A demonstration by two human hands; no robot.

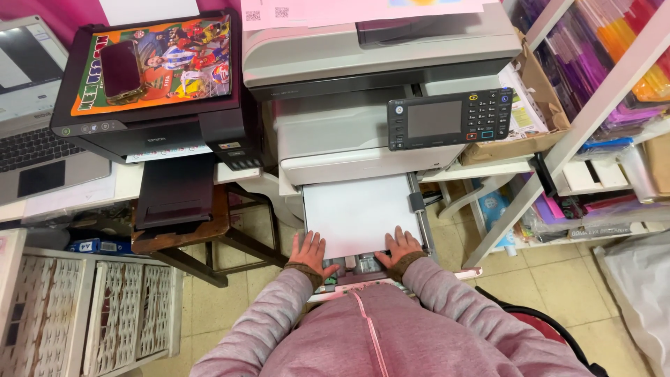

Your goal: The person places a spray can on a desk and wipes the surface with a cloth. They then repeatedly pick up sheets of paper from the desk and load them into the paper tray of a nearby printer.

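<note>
A stack of white paper [357, 213] lies in the pulled-out tray [417, 204] of a large grey-white copier [363, 84]. My left hand [308, 250] rests flat, fingers spread, on the near left corner of the paper. My right hand [399, 246] lies flat on the near right corner. Both hands press on the sheets and hold nothing. Pink sleeves with brown cuffs cover my arms.
A black inkjet printer [150, 98] with a colourful magazine on its lid stands left on a wooden stool [202, 234]. A laptop [31, 119] is at far left, white wicker drawers [84, 314] at lower left. White shelves [593, 105] with coloured paper stand right.
</note>
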